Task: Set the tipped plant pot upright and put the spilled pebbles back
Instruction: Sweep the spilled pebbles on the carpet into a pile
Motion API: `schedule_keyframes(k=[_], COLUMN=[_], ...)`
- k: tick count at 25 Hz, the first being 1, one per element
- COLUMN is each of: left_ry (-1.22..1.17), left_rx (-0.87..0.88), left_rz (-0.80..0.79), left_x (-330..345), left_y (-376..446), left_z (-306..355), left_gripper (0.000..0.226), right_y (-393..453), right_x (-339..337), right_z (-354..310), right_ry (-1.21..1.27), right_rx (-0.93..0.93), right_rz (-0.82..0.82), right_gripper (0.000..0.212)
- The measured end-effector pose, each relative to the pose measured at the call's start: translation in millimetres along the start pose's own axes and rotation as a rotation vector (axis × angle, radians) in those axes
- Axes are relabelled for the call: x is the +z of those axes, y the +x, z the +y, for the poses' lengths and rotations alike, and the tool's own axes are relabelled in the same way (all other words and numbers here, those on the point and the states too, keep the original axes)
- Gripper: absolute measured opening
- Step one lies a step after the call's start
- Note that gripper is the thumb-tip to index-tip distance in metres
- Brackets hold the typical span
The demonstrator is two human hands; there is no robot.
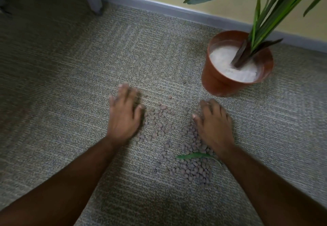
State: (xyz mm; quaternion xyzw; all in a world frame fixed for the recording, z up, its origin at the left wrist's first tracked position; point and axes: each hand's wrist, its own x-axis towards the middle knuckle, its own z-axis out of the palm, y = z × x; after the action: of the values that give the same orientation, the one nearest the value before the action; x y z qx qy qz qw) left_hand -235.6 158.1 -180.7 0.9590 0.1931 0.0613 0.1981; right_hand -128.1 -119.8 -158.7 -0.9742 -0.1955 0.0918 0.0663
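Head view: terracotta pot (221, 82) upright at right of frame, white filling inside, green plant (265, 13) rising upper right. Pebbles (191, 165) scattered on carpet (70, 84) at centre, between left hand (124, 117) and right hand (215, 126); both flat, palms down, fingers spread, gripping nothing. Green leaf (192, 155) among pebbles

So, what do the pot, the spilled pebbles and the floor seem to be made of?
The pot: probably plastic, since its wall is thin, smooth and evenly orange-brown; glazed clay is possible. The pebbles: small, rounded, matte grey-brown balls, likely expanded clay, perhaps stone. The floor: woven carpet, with a ribbed, speckled grey-beige texture. The white filling in the pot looks foamy, but I cannot identify it.
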Motion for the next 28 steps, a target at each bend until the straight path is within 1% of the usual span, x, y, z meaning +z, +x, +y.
schedule_keyframes(k=[1, 2, 3, 4, 5, 7, 8, 10, 12, 14, 15, 16, 17, 19, 20, 22, 24, 26, 28], left_ry=[0.018, 0.050, 0.091, 0.126, 0.139, 0.121, 0.104, 0.065, 0.026, -0.022, -0.035, -0.040, -0.040, -0.016, 0.015, 0.108, 0.166, 0.170, 0.159], left_rx=[-0.147, -0.251, -0.284, -0.249, -0.171, 0.003, 0.059, 0.113, 0.201, 0.324, 0.356, 0.349, 0.306, 0.204, 0.189, 0.238, 0.295, 0.312, 0.312], left_rz=[0.000, -0.037, -0.090, -0.137, -0.174, -0.231, -0.252, -0.293, -0.338, -0.355, -0.337, -0.309, -0.290, -0.312, -0.343, -0.398, -0.412, -0.398, -0.393], left_x=[-3, -5, -4, 1, 6, 16, 19, 26, 28, 26, 25, 24, 24, 25, 26, 32, 37, 39, 39], left_y=[7, 11, 10, 8, 4, -3, -6, -9, -14, -13, -8, 2, 15, 45, 56, 64, 61, 57, 57], left_z=[-13, -23, -29, -29, -24, -2, 9, 28, 38, 43, 43, 43, 44, 44, 44, 42, 40, 39, 38], left_gripper=[0.066, 0.071, 0.076, 0.079, 0.079, 0.077, 0.076, 0.075, 0.075, 0.074, 0.073, 0.072, 0.073, 0.077, 0.079, 0.082, 0.083, 0.082, 0.081], right_y=[10, 18, 23, 26, 27, 22, 18, 4, -7, -8, -5, 1, 9, 29, 40, 63, 86, 101, 102], right_x=[0, 0, 2, 4, 7, 10, 12, 16, 19, 19, 18, 16, 14, 10, 8, 4, 1, 3, 6], right_z=[3, 4, 4, 4, 2, -4, -8, -15, -22, -24, -26, -27, -29, -35, -41, -52, -58, -60, -61], right_ry=[0.029, 0.055, 0.068, 0.077, 0.098, 0.161, 0.173, 0.157, 0.115, 0.108, 0.128, 0.156, 0.184, 0.217, 0.228, 0.252, 0.232, 0.120, 0.102], right_rx=[0.030, 0.048, 0.052, 0.046, 0.032, -0.027, -0.074, -0.190, -0.286, -0.293, -0.271, -0.245, -0.219, -0.174, -0.158, -0.137, -0.126, -0.153, -0.193], right_rz=[-0.042, -0.087, -0.118, -0.124, -0.096, 0.004, 0.039, 0.067, 0.072, 0.100, 0.118, 0.118, 0.098, 0.017, -0.016, -0.059, -0.111, -0.151, -0.130], right_gripper=[0.063, 0.064, 0.064, 0.063, 0.061, 0.053, 0.048, 0.038, 0.033, 0.032, 0.032, 0.033, 0.037, 0.050, 0.056, 0.064, 0.067, 0.065, 0.059])
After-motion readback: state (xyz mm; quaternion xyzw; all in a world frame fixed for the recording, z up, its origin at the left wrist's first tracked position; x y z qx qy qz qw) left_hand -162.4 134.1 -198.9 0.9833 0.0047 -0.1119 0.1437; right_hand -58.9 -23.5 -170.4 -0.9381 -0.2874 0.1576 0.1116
